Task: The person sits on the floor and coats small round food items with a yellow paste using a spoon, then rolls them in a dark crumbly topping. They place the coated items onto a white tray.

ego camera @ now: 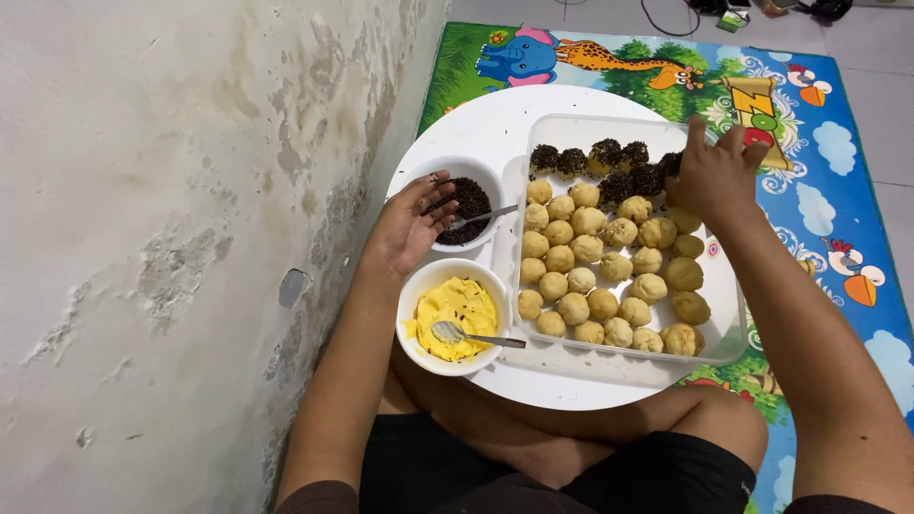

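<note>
1 round white tray [457,133] on the floor, laid over a bright animal-print play mat [838,162]; the person sits cross-legged at its near edge, beside a stained, peeling wall [171,209].

1 clear rectangular plastic container [571,126] on the right half of the tray, holding 2 kinds of dough balls: about 24 plain tan balls [587,249], packed touching in rough rows across the middle and near side; about 8 dark sprinkle-coated balls [604,152], grouped along the far side, some hidden behind the hand, so the count is uncertain.

2 white bowls left of the container: the far bowl [433,176] filled with dark chocolate sprinkles [470,198], 1 spoon handle [490,213] resting on its right rim; the near bowl [419,286] holding yellow cream [462,303] flecked with a few sprinkles, 1 metal spoon [449,332] lying in it with the handle pointing right over the rim.

Left hand [409,228]: palm up and fingers loosely spread, holding nothing, resting against the left rim of the sprinkle bowl, sprinkles clinging to the fingertips.

Right hand [709,176]: over the far right corner of the container, fingers bunched downward among the coated balls; whether they pinch a ball I cannot tell, as the back of the hand hides the fingertips.
</note>
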